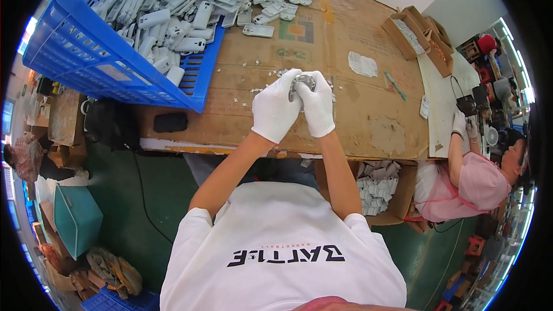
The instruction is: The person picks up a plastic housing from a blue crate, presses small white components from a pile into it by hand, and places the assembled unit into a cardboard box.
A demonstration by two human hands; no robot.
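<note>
My left hand (276, 107) and my right hand (318, 105), both in white knit gloves, meet over the middle of the cardboard-covered table. Between them they grip a small grey plastic housing (303, 82), its lower part hidden by the gloved fingers. Tiny white plastic bits (257, 90) lie scattered around the hands. Beyond them, to the left, a large heap of pale grey plastic housings (201, 14) spills from a tipped blue plastic crate (115, 80). One loose housing (258, 30) lies flat at the heap's near right edge.
On the right lie a torn white paper (363, 64), a green pen (396, 86) and open cardboard boxes (406, 34) of small parts. A dark pouch (170, 122) sits near the front left edge. Below the table is a carton (403, 193) of white parts. A person in pink (466, 181) works at right.
</note>
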